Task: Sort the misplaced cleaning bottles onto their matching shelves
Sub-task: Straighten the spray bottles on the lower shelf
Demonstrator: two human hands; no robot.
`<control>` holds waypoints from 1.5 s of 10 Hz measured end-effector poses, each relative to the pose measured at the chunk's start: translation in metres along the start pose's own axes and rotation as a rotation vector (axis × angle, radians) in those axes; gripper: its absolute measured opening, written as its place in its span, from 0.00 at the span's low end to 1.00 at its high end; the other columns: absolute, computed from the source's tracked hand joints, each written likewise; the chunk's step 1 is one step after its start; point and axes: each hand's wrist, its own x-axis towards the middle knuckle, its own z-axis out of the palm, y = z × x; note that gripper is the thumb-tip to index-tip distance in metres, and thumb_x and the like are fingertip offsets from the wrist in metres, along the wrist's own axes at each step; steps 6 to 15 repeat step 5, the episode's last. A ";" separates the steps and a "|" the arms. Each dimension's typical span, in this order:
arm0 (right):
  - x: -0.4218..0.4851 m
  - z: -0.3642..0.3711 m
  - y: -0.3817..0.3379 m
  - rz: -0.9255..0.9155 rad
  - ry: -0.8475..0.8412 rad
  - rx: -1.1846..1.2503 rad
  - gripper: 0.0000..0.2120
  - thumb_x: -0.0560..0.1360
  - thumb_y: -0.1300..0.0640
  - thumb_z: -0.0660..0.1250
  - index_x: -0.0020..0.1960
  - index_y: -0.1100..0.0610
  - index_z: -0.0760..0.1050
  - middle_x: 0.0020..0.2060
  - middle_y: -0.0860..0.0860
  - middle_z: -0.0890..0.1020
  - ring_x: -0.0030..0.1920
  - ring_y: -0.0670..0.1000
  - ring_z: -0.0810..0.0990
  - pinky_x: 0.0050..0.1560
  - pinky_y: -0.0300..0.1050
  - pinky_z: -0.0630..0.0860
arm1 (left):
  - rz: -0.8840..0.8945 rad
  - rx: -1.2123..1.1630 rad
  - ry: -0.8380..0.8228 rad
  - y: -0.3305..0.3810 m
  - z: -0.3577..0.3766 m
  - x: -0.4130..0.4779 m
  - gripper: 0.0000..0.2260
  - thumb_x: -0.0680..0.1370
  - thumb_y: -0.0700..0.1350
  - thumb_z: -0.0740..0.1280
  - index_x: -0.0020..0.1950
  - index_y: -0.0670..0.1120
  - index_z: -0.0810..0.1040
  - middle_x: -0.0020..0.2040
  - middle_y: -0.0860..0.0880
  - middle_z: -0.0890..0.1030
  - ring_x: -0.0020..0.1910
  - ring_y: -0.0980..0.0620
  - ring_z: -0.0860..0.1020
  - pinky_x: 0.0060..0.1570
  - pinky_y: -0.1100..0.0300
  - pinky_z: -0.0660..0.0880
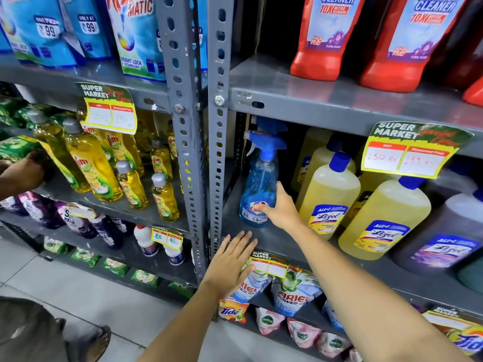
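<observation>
A blue spray bottle (260, 178) with a blue trigger head stands upright at the left end of the middle grey shelf (264, 240), right of the slotted upright post. My right hand (281, 209) wraps its fingers around the bottle's lower body. My left hand (231, 259) lies flat with fingers apart against the shelf's front edge, below the bottle, holding nothing. Yellow floor cleaner bottles (330, 197) with blue caps stand directly to the right of the spray bottle.
Red bathroom cleaner bottles (321, 40) fill the shelf above. Yellow dishwash bottles (92, 165) crowd the left bay. Detergent pouches (295, 293) sit below. Another person's hand (23, 171) reaches in at the far left. Price tags (407, 152) hang off shelf edges.
</observation>
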 end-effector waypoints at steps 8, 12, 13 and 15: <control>-0.019 -0.003 0.006 0.019 -0.101 0.036 0.43 0.69 0.58 0.77 0.75 0.52 0.53 0.65 0.54 0.76 0.64 0.54 0.77 0.62 0.52 0.76 | -0.002 -0.020 -0.016 0.001 -0.003 -0.005 0.27 0.83 0.59 0.48 0.78 0.47 0.56 0.78 0.47 0.56 0.77 0.50 0.50 0.72 0.47 0.49; -0.019 -0.003 0.006 0.019 -0.101 0.036 0.43 0.69 0.58 0.77 0.75 0.52 0.53 0.65 0.54 0.76 0.64 0.54 0.77 0.62 0.52 0.76 | -0.002 -0.020 -0.016 0.001 -0.003 -0.005 0.27 0.83 0.59 0.48 0.78 0.47 0.56 0.78 0.47 0.56 0.77 0.50 0.50 0.72 0.47 0.49; -0.019 -0.003 0.006 0.019 -0.101 0.036 0.43 0.69 0.58 0.77 0.75 0.52 0.53 0.65 0.54 0.76 0.64 0.54 0.77 0.62 0.52 0.76 | -0.002 -0.020 -0.016 0.001 -0.003 -0.005 0.27 0.83 0.59 0.48 0.78 0.47 0.56 0.78 0.47 0.56 0.77 0.50 0.50 0.72 0.47 0.49; -0.019 -0.003 0.006 0.019 -0.101 0.036 0.43 0.69 0.58 0.77 0.75 0.52 0.53 0.65 0.54 0.76 0.64 0.54 0.77 0.62 0.52 0.76 | -0.002 -0.020 -0.016 0.001 -0.003 -0.005 0.27 0.83 0.59 0.48 0.78 0.47 0.56 0.78 0.47 0.56 0.77 0.50 0.50 0.72 0.47 0.49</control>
